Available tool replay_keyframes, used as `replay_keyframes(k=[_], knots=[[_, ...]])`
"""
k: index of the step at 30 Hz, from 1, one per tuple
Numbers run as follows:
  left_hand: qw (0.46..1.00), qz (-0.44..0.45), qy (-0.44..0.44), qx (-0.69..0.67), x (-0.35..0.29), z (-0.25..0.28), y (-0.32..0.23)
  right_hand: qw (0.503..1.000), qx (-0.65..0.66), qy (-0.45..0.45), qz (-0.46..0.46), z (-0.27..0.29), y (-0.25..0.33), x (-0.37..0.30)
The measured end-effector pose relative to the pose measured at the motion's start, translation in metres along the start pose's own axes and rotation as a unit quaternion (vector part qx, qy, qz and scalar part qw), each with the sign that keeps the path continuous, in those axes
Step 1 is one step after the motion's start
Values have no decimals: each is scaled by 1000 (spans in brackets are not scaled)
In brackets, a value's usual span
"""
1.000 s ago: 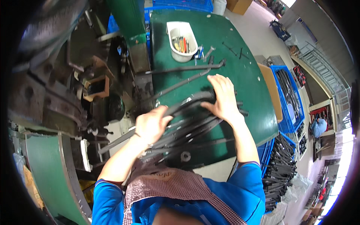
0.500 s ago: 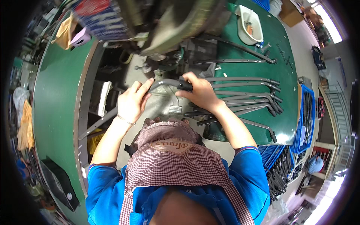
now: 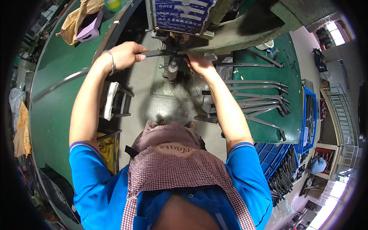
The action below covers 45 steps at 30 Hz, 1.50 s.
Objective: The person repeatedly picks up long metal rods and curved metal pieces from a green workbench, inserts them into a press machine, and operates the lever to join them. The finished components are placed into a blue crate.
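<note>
Workshop, head view: grey floor (image 3: pixel 142 90) between a left green table (image 3: pixel 53 122) and a right green table (image 3: pixel 260 73); heavy machine (image 3: pixel 245 38) overhangs the gap. Left hand (image 3: pixel 124 57) closed round a dark tube (image 3: pixel 157 53), which runs under the machine, tail out past the left table's right edge. Right hand (image 3: pixel 201 64) tucked under the casting near the tube's other end; can't tell its grip. Loose bent tubes (image 3: pixel 268 102) on the right table, dark ends toward its right edge. Risks: pinched right fingers if the machine's head drops; skewed tube if the tail snags the left table's edge. Hidden: right fingertips, tube's right end and whatever it bears on. Left wrist covers some tube; tail blurred, table contact unclear.
</note>
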<state>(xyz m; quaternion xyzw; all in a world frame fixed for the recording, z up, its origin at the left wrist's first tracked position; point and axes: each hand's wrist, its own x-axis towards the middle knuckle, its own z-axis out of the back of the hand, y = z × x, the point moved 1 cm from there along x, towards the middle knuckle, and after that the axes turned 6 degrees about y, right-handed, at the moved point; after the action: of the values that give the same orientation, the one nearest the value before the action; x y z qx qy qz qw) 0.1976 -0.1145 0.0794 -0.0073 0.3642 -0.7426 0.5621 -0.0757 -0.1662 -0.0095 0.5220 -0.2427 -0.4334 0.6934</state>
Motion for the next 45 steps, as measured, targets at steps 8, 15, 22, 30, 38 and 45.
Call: replay_keyframes(k=[8,15,22,30,38,45], knots=[[980,82,137,-123,27,19,24,976,129,-8,-174,-7,20,-1],[978,74,139,-139,25,17,32,975,146,-35,-164,-13,17,-1],[979,55,134,-141,16,19,24,981,-91,-59,162,-11,-32,16],[985,35,89,-142,14,6,29,993,-23,-49,108,-11,-36,17],[998,-23,19,-59,12,-3,34,932,-362,-6,24,-13,-12,6],[965,-38,-221,134,-19,-46,10,915,-193,-298,194,-54,-39,-13]])
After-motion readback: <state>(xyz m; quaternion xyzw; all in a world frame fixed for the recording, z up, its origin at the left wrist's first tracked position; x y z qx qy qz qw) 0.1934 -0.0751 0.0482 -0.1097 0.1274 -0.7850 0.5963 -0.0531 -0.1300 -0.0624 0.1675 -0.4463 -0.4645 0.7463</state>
